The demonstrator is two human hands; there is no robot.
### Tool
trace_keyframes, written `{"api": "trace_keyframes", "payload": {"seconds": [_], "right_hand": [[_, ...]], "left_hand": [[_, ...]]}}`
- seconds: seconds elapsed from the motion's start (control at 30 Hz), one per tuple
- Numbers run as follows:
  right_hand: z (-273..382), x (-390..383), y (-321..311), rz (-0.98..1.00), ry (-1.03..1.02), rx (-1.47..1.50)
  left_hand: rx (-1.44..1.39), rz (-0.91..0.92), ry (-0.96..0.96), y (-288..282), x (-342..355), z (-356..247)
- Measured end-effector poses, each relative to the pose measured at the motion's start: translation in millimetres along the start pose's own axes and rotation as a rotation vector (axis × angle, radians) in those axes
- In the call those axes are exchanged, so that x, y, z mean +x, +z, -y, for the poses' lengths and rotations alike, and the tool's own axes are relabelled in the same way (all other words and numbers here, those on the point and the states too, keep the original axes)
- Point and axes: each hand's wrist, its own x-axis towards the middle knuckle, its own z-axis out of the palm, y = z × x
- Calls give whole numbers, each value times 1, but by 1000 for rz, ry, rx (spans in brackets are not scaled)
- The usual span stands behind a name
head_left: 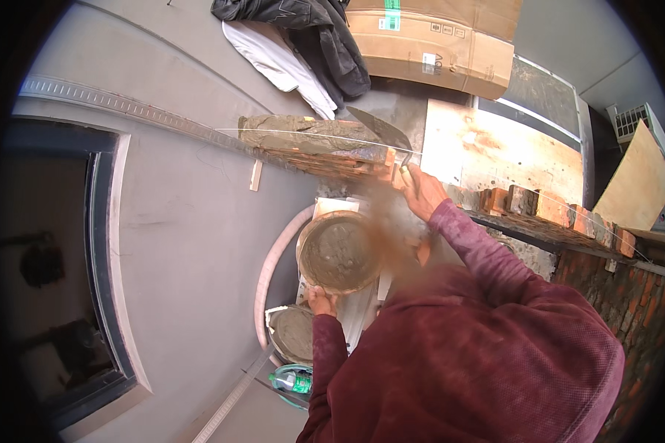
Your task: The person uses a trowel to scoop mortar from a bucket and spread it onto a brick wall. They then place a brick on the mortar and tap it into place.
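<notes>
My right hand (421, 190) is closed around the handle of a trowel (383, 130). Its dark pointed blade lies at the near right end of a low brick wall (347, 161), level with the bed of grey mortar (284, 135) spread along the top. With my left hand (322, 301) I grip the near rim of a round bowl (303, 275). Wet mortar (338, 252) fills much of it. A taut white string (314, 136) runs along the wall top, close to the blade. A brown blur hides the space between the bowl and my right forearm.
Another brick wall (552, 208) extends right. Beyond stand a plywood board (510, 151), a large cardboard box (428, 55) and draped clothes (314, 44). Beside the bowl are a pale hose (263, 284), a second mortar container (293, 336) and a green bottle (297, 382). A dark-framed window (105, 266) is left.
</notes>
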Motion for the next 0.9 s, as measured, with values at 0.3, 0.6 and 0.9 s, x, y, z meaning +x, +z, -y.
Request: {"api": "trace_keyframes", "payload": {"seconds": [0.3,0.6,0.9], "right_hand": [[31,5,-23,500,669,820],[34,-50,-59,598,539,358],[39,-42,41,877,-234,-532]], "left_hand": [[7,5,39,12,2,-18],[414,94,250,36,-9,-56],[799,20,654,72,0,-90]]}}
